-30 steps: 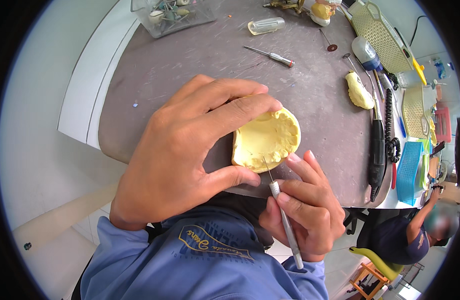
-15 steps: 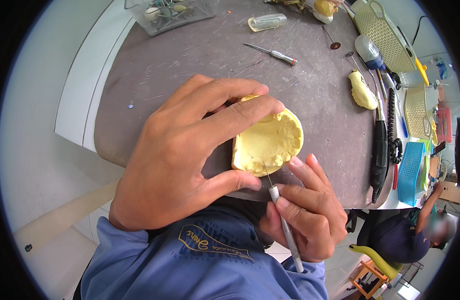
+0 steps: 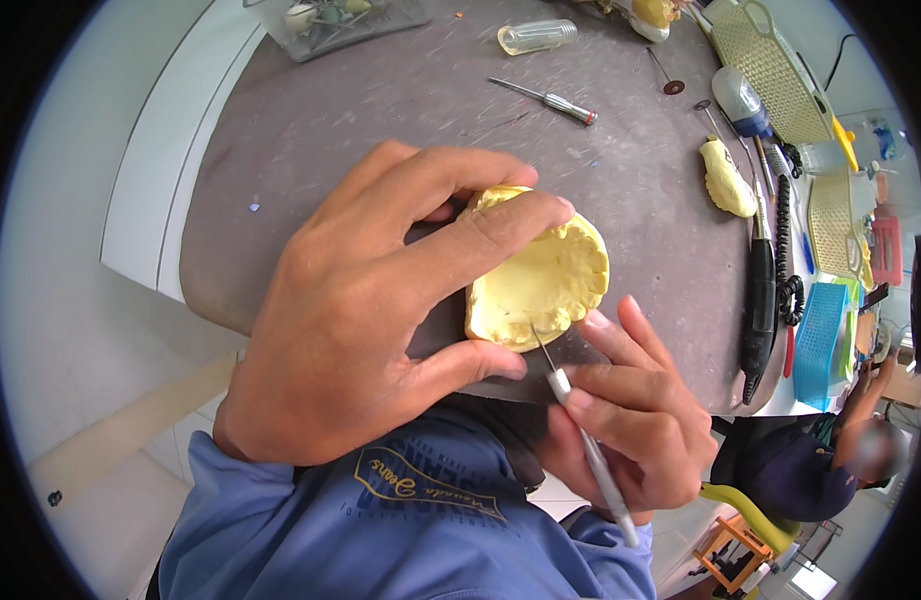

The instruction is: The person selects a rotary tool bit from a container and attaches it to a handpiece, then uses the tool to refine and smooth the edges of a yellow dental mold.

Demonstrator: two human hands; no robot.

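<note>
Head view, looking down on a grey worktable. The left hand grasps a yellow plaster cast, thumb pressed on its near side and fingers curled over its far and upper edges, holding it at the near edge of the table. The right hand grips a thin carving tool like a pen, fingers clenched round its white handle; the metal tip touches the near rim of the cast, just right of the left thumb.

Step in hand, as judged: trimming or scraping the cast's near border with the tool's point. The next stroke calls for a steady hold by the left hand and light, controlled pressure from the right, since the tip works close to the thumb and the rim looks thin.

Far on the table lie a small screwdriver, a clear vial and a clear tray of small parts. At the right lie a second yellow piece, a black handpiece with a coiled cord, and blue and yellow baskets. Another person sits beyond the table's right edge.
</note>
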